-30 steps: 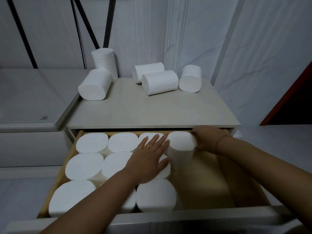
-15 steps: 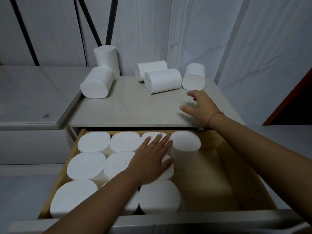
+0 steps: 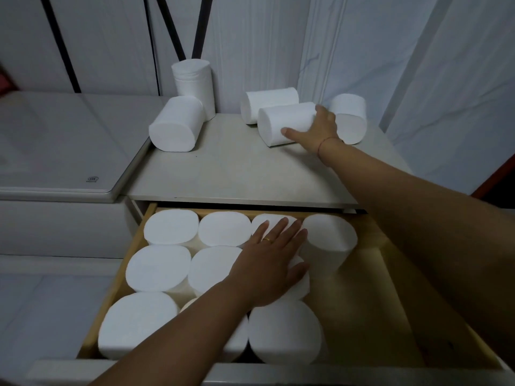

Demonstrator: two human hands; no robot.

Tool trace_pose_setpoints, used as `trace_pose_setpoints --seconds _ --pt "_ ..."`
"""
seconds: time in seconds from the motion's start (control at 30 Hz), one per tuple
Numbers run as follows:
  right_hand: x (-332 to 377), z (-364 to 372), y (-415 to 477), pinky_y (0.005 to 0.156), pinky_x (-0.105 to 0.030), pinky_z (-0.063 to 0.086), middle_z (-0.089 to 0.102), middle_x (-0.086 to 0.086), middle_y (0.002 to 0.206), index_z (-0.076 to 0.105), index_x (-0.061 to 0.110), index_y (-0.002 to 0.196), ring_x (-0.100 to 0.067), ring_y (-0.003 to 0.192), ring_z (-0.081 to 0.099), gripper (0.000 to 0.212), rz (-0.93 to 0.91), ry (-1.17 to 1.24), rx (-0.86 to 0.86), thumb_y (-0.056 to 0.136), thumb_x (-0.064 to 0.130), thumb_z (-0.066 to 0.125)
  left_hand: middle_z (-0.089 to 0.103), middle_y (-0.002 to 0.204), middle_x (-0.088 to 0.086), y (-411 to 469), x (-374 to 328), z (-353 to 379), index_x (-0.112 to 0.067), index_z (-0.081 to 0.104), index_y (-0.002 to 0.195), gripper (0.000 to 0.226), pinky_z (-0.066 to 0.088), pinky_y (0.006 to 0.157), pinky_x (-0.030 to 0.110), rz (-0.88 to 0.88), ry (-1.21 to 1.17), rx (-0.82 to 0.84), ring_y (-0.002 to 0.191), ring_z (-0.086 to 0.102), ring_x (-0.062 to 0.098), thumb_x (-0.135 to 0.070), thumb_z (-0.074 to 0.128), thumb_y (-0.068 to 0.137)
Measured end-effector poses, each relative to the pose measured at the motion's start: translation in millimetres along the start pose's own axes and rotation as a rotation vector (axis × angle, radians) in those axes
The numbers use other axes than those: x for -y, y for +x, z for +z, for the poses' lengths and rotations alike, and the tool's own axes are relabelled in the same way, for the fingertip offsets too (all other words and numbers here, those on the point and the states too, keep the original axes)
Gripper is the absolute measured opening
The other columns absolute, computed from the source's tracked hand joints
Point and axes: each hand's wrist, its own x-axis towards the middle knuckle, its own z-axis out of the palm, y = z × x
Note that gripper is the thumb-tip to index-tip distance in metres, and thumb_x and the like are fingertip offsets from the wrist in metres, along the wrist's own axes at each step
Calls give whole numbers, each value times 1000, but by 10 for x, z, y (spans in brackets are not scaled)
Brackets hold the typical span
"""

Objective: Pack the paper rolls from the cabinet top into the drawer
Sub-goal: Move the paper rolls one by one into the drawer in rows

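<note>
Several white paper rolls lie on the cabinet top (image 3: 228, 174). My right hand (image 3: 317, 129) grips one lying roll (image 3: 281, 122) at the back right, thumb in front and fingers over its far end. Beside it lie another roll (image 3: 267, 101) and a roll (image 3: 349, 121) to the right. At the back left are a lying roll (image 3: 175, 125) and an upright roll (image 3: 195, 82). The open wooden drawer (image 3: 390, 296) holds several upright rolls. My left hand (image 3: 273, 263) rests flat on the drawer rolls, next to the newest roll (image 3: 328, 240).
A white appliance lid (image 3: 61, 151) adjoins the cabinet on the left. The drawer's right third shows bare wood. Marbled wall panels stand behind the cabinet, with black straps at the upper left.
My right hand left the roll set in the drawer, reached across the cabinet top and took hold of the front lying roll. The left hand stayed on the drawer rolls.
</note>
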Motion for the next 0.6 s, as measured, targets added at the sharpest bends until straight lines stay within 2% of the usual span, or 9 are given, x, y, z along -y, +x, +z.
trace_pose_setpoints --seconds 0.13,0.3,0.6 --pt "68 114 188 111 -40 26 24 -11 147 16 12 144 -29 135 27 105 90 5 -13 68 60 69 -2 161 -4 4 10 10 -25 2 151 64 -9 119 37 1 -5 -5 147 -9 13 -55 17 97" --pt "136 194 347 112 -43 25 21 -7 150 16 15 145 -28 139 20 111 203 55 -112 62 70 65 -2 161 -4 6 9 22 -25 1 151 65 -8 119 40 -3 1 5 147 -10 15 -56 16 96" --pt "202 223 548 112 -40 22 17 -10 151 10 11 145 -28 139 20 123 338 -75 -60 56 74 66 -6 160 -4 20 10 28 -25 0 151 65 -11 118 41 -13 -38 21 146 -14 14 -56 17 97"
